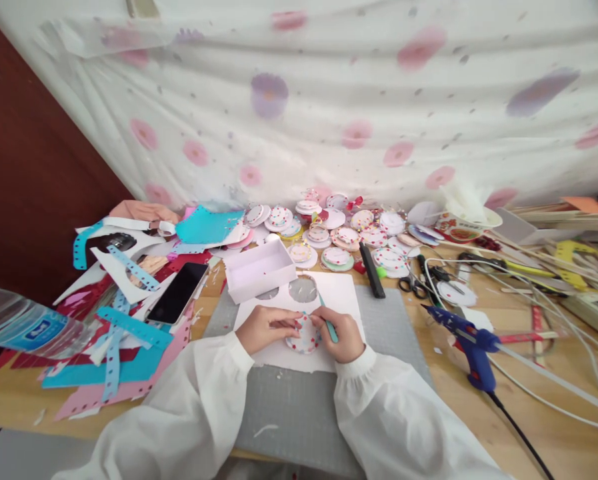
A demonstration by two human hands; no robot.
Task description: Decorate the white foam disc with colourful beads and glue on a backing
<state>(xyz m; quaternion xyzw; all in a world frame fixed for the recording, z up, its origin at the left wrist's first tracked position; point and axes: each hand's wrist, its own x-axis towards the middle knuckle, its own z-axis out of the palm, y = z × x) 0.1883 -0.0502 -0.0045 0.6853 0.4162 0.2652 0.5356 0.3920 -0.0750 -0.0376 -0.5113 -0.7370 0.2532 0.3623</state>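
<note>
"What's over on your left?"

"At the far left a plastic water bottle (33, 327) leans in at a tilt. Next to it are punched blue paper strips (133, 328) in a heap of offcuts, with my smartphone (177, 293) lying on the heap's right side."

"And in front of you?"

"A shallow white box (261, 270) sits near the top of a white sheet (349, 313) with round holes cut in it, and the sheet lies on my grey cutting mat (289, 407). My left hand (266, 328) is curled, thumb and fingertips gathered at the upper left rim of a star-dotted disc (303, 340). My own knuckles hide the contact, so I can't tell whether I'm truly pinching it. The disc is just above the sheet or on it, between my hands."

"What's the other hand doing?"

"My right hand (343, 333) is closed round a slim teal-handled tool (332, 331), its tip pointing away from me, with thumb and forefinger at the disc's upper right edge."

"How does a disc like that handle?"

"Light as a leaf, I'd judge, flat and fairly stiff, but quick to crease. I'd take it by the rim, one side each, and keep any squeeze off the middle."

"And to your right?"

"A black bar-shaped tool (372, 270), scissors (413, 287) beyond it, then a blue glue gun (473, 343) lying on the wooden table (419, 413)."
</note>
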